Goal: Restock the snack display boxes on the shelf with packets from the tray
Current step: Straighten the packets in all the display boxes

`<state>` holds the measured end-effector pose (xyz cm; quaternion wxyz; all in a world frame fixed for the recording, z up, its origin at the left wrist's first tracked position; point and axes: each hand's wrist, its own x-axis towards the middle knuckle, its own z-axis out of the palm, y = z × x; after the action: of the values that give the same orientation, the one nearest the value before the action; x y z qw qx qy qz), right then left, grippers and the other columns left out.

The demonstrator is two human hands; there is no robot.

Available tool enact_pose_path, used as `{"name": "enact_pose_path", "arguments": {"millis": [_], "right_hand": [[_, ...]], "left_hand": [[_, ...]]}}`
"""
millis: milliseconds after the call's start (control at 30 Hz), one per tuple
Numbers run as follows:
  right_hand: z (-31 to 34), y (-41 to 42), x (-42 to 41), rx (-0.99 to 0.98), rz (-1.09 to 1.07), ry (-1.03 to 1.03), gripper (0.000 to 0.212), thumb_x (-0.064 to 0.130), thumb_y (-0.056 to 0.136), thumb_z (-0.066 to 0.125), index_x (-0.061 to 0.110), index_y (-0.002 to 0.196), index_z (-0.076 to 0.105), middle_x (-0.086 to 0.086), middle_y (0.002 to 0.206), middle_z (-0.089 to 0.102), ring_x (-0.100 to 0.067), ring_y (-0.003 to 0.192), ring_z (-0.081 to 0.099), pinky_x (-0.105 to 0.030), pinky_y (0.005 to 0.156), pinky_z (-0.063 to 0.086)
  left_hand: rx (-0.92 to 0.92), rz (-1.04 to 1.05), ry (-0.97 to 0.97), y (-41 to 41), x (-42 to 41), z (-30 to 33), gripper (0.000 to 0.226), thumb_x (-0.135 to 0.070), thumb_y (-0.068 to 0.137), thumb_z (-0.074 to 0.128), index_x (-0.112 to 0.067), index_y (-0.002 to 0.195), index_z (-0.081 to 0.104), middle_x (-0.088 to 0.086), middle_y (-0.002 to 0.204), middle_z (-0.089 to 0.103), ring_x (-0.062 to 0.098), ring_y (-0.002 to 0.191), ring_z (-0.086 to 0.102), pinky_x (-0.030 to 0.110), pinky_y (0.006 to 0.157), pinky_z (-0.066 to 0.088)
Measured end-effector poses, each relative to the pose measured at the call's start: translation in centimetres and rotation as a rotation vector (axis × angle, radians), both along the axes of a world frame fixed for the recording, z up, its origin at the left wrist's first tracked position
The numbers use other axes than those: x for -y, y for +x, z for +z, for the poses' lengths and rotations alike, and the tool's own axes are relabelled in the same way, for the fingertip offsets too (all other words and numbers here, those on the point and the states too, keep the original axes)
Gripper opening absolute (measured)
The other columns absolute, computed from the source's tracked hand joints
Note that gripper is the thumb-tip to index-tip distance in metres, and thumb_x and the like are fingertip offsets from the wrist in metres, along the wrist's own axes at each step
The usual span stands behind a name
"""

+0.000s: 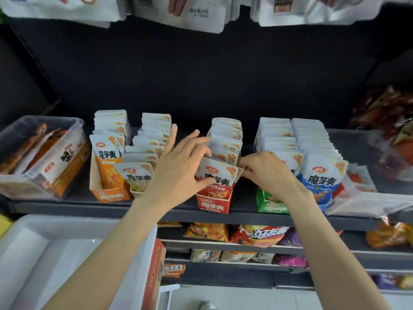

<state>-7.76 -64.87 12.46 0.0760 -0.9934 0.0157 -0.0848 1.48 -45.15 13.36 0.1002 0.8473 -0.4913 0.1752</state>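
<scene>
Several snack display boxes stand in a row on the dark shelf (245,217): an orange box (109,194), a pale yellow box (137,193), a red box (213,203), a green box (271,205) and a blue box (323,204). Both hands are at the front red packet (220,175) in the red box. My left hand (178,166) holds its left edge, thumb on the front and fingers over the top. My right hand (267,168) pinches its right edge. The white tray (138,222) sits at lower left, and no packets show in it.
A clear plastic bin (40,157) of orange packets stands at the shelf's left end. Loose bags (386,121) pile up at the right. White packets (178,12) hang overhead. Chip bags (259,234) fill the lower shelves. A red carton (154,274) leans against the tray.
</scene>
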Motion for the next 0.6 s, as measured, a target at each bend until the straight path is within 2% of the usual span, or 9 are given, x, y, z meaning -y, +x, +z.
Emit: {"name": "enact_pose_path", "arguments": {"millis": [100,200,233,300,367,400,467,533,600], "right_hand": [[1.3,-1.3,0.5,0.064,-0.08,0.041,0.013,0.019,0.092,0.059,0.019,0.098,0.07,0.001,0.092,0.071,-0.019,0.087,0.064,-0.027,0.068,0.04],[3.6,-2.0,1.0,0.266,-0.174,0.316,0.016,0.009,0.089,0.062,0.019,0.098,0.07,0.006,0.08,0.067,0.0,0.069,0.063,-0.01,0.065,0.043],[4.3,-1.8,1.3,0.311,-0.187,0.403,0.017,0.006,0.089,0.062,0.018,0.098,0.07,0.006,0.082,0.067,0.005,0.066,0.062,-0.004,0.064,0.043],[5.1,-0.7,2.1,0.336,-0.224,0.453,0.021,0.006,0.09,0.061,0.015,0.107,0.068,0.001,0.095,0.07,0.008,0.069,0.062,-0.002,0.066,0.045],[5.6,1.0,2.4,0.246,-0.266,0.357,0.037,0.014,0.093,0.057,0.012,0.13,0.055,-0.006,0.12,0.065,-0.003,0.092,0.065,-0.014,0.085,0.047],[5.6,1.9,2.2,0.163,-0.263,0.346,0.046,0.018,0.096,0.053,0.011,0.14,0.044,-0.009,0.133,0.056,-0.013,0.109,0.061,-0.019,0.094,0.041],[5.1,3.4,1.1,-0.02,-0.233,0.458,0.059,0.021,0.099,0.045,0.009,0.151,0.019,-0.011,0.154,0.028,-0.02,0.139,0.032,-0.024,0.109,0.023],[4.4,4.3,-0.1,-0.113,-0.204,0.641,0.062,0.018,0.099,0.04,0.014,0.152,0.009,-0.006,0.16,0.007,-0.016,0.147,0.005,-0.029,0.116,0.008],[3.9,4.5,-0.7,-0.073,-0.198,0.832,0.063,0.014,0.097,0.04,0.02,0.152,0.012,-0.001,0.161,0.005,-0.013,0.147,0.001,-0.032,0.118,0.006]], "left_hand": [[-0.09,-0.063,-0.015,-0.7,1.1,-0.1,0.049,-0.051,0.072,0.07,-0.021,0.106,0.053,-0.001,0.141,0.047,0.023,0.134,0.04,0.035,0.116,0.008],[-0.272,-0.047,-0.035,-1.3,1.5,-0.3,0.052,-0.047,0.079,0.068,-0.023,0.119,0.045,-0.012,0.15,0.03,0.012,0.122,0.048,0.023,0.093,0.034],[-0.319,-0.042,-0.047,-1.4,1.6,-0.3,0.053,-0.045,0.081,0.067,-0.023,0.122,0.043,-0.014,0.15,0.026,0.011,0.118,0.05,0.022,0.086,0.035],[-0.358,-0.036,-0.098,-1.7,1.7,-0.5,0.054,-0.041,0.081,0.068,-0.022,0.125,0.042,-0.013,0.149,0.026,0.01,0.114,0.053,0.023,0.084,0.033],[-0.345,-0.026,-0.153,-1.9,1.9,-0.9,0.054,-0.038,0.08,0.07,-0.021,0.123,0.043,-0.011,0.145,0.031,0.011,0.109,0.056,0.024,0.083,0.038],[-0.331,-0.021,-0.185,-2.1,2.0,-1.1,0.053,-0.037,0.079,0.071,-0.02,0.121,0.044,-0.009,0.143,0.034,0.012,0.105,0.057,0.025,0.081,0.043],[-0.307,-0.021,-0.248,-2.8,2.3,-1.6,0.052,-0.034,0.076,0.075,-0.019,0.117,0.047,-0.006,0.138,0.039,0.013,0.102,0.059,0.026,0.075,0.049],[-0.327,-0.039,-0.303,-3.2,2.5,-1.9,0.052,-0.034,0.075,0.076,-0.019,0.117,0.049,-0.005,0.135,0.043,0.012,0.103,0.058,0.023,0.074,0.051],[-0.414,-0.052,-0.373,-3.1,2.6,-1.9,0.057,-0.04,0.077,0.073,-0.021,0.123,0.046,-0.007,0.133,0.044,0.007,0.109,0.053,0.019,0.08,0.048]]}}
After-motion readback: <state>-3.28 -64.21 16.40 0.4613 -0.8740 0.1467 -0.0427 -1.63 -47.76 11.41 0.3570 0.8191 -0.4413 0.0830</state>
